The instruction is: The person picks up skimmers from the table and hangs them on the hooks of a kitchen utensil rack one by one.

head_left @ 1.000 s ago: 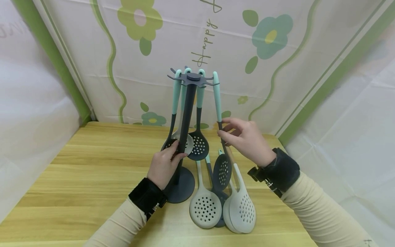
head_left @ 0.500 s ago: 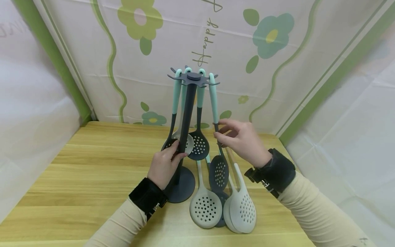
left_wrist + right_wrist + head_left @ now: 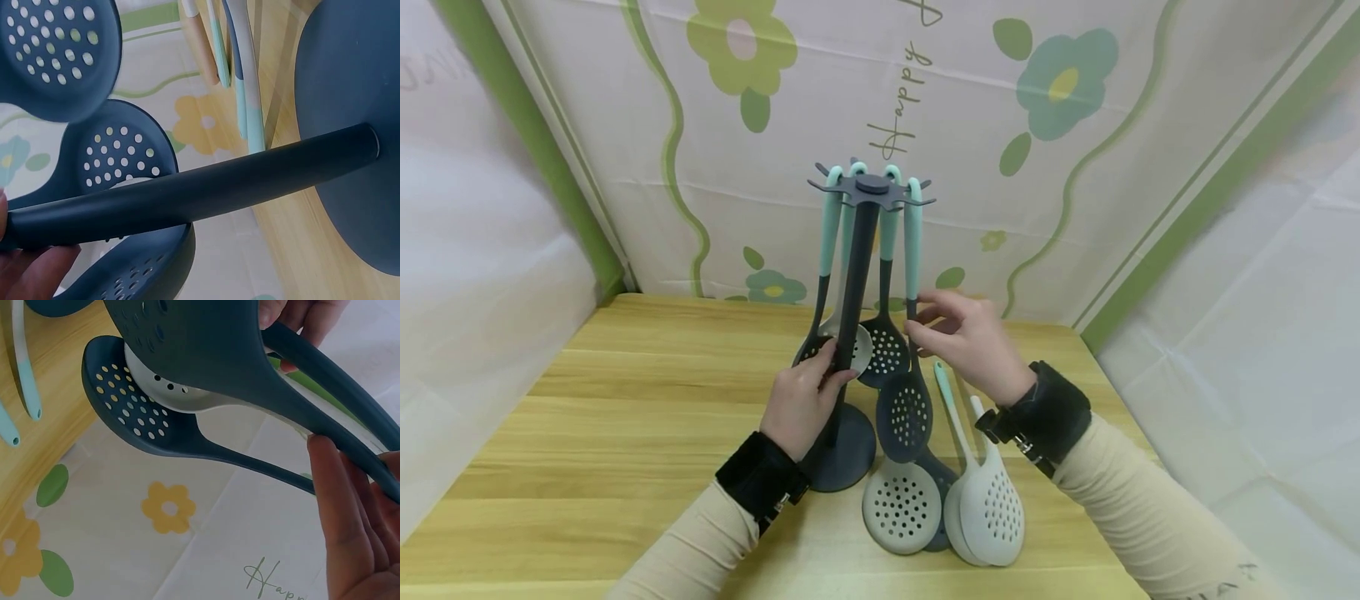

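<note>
My left hand [image 3: 801,404] grips the dark pole [image 3: 859,275] of a utensil stand, low over its round base [image 3: 850,454]. My right hand [image 3: 966,342] pinches the dark neck of a perforated skimmer [image 3: 904,417] just below its mint handle. The handle's looped end sits at a hook on the right of the stand's top ring [image 3: 874,190]. In the right wrist view, fingers [image 3: 331,494] lie along the skimmer's neck. A dark skimmer [image 3: 886,354], a light perforated one [image 3: 862,348] and another dark utensil [image 3: 814,350] hang behind the pole.
Several utensils lie on the wooden table [image 3: 647,417] at front right: a light round skimmer [image 3: 901,508], a dark one [image 3: 938,483] partly under it, and light ones [image 3: 996,508] overlapping. A patterned curtain [image 3: 925,100] stands behind and at both sides.
My right hand has moved left with the skimmer, which now hangs nearly upright close to the pole and overlaps the light skimmer's handle in the head view. The left hand has stayed on the pole.
</note>
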A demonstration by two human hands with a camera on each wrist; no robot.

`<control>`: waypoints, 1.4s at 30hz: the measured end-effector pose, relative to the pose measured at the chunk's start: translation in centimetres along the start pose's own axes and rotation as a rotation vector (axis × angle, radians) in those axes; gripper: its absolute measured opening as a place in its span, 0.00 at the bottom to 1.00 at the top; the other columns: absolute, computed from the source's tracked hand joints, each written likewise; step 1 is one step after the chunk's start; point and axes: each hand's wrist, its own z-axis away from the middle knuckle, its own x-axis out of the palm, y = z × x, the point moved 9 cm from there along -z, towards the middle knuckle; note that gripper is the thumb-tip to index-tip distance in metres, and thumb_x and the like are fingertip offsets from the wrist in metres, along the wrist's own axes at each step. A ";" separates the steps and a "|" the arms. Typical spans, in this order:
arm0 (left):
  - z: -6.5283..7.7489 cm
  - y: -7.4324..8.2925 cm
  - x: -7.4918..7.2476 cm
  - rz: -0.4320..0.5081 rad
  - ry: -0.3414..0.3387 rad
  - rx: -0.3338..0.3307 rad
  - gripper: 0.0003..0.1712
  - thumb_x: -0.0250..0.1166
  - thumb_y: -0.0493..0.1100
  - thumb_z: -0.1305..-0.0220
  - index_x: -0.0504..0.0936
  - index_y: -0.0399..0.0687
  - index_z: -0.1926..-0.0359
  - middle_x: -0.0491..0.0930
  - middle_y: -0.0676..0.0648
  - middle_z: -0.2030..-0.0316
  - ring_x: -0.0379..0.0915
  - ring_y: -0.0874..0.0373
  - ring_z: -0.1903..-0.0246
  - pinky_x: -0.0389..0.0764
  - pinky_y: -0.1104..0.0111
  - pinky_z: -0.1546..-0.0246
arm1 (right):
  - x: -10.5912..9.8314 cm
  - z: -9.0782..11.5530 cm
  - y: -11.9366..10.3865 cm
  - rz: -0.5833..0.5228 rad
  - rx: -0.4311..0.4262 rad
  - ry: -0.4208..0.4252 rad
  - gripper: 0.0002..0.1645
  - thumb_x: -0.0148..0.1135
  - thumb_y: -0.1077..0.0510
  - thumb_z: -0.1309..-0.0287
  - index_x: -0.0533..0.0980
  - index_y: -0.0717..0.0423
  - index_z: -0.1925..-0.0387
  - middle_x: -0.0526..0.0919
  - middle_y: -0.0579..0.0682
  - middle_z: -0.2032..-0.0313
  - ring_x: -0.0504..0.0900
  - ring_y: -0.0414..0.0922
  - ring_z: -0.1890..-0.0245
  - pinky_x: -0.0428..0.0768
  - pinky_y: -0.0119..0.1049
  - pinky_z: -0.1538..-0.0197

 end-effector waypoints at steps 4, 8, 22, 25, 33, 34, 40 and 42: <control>0.0 0.1 0.1 -0.007 0.002 0.009 0.21 0.70 0.36 0.39 0.79 0.30 0.47 0.85 0.41 0.71 0.84 0.53 0.75 0.82 0.66 0.77 | 0.2 -0.2 0.3 -0.023 0.011 0.016 0.22 0.62 0.64 0.36 0.74 0.66 0.41 0.85 0.65 0.57 0.88 0.58 0.63 0.88 0.45 0.59; 0.0 0.2 0.2 -0.018 0.011 0.019 0.21 0.70 0.35 0.40 0.79 0.29 0.48 0.85 0.40 0.71 0.84 0.52 0.75 0.82 0.66 0.77 | 0.2 -0.3 0.7 -0.015 0.017 0.035 0.22 0.62 0.63 0.36 0.75 0.65 0.41 0.86 0.64 0.57 0.89 0.56 0.63 0.88 0.44 0.58; 0.0 0.3 0.3 -0.028 0.000 0.004 0.21 0.69 0.35 0.39 0.77 0.30 0.46 0.83 0.41 0.72 0.81 0.55 0.77 0.79 0.67 0.79 | -0.7 -0.2 1.0 0.058 -0.060 0.109 0.20 0.63 0.62 0.37 0.77 0.63 0.44 0.86 0.60 0.60 0.86 0.50 0.66 0.85 0.35 0.61; 0.0 0.2 0.3 -0.028 0.001 0.001 0.21 0.69 0.35 0.39 0.77 0.30 0.46 0.84 0.41 0.72 0.80 0.55 0.77 0.79 0.66 0.79 | -0.8 -0.2 1.1 0.064 -0.047 0.109 0.20 0.63 0.62 0.37 0.77 0.63 0.43 0.86 0.60 0.59 0.86 0.51 0.64 0.85 0.36 0.61; 0.1 0.2 0.3 -0.031 -0.003 -0.010 0.21 0.69 0.35 0.38 0.78 0.30 0.46 0.83 0.41 0.72 0.80 0.55 0.77 0.79 0.67 0.79 | -0.7 -0.1 1.4 0.066 -0.044 0.106 0.20 0.63 0.61 0.36 0.77 0.62 0.43 0.86 0.59 0.59 0.86 0.50 0.63 0.85 0.38 0.60; 0.1 0.2 0.3 -0.031 -0.003 -0.010 0.21 0.69 0.35 0.38 0.78 0.30 0.46 0.83 0.41 0.72 0.80 0.55 0.77 0.79 0.67 0.79 | -0.7 -0.1 1.4 0.066 -0.045 0.107 0.20 0.63 0.61 0.36 0.77 0.62 0.43 0.86 0.59 0.59 0.86 0.50 0.62 0.85 0.38 0.60; 0.0 0.2 0.3 -0.031 -0.010 -0.020 0.21 0.69 0.35 0.38 0.78 0.31 0.46 0.83 0.42 0.73 0.79 0.56 0.78 0.78 0.68 0.80 | -0.4 -0.3 1.3 0.081 -0.058 0.113 0.18 0.64 0.60 0.36 0.79 0.60 0.45 0.87 0.57 0.56 0.86 0.49 0.58 0.86 0.40 0.59; 0.0 0.1 0.3 -0.033 -0.014 -0.026 0.21 0.69 0.35 0.38 0.77 0.31 0.46 0.83 0.42 0.73 0.79 0.56 0.78 0.78 0.68 0.80 | -0.4 -0.3 1.3 0.085 -0.060 0.114 0.18 0.64 0.60 0.36 0.79 0.60 0.45 0.87 0.57 0.55 0.86 0.50 0.57 0.86 0.42 0.59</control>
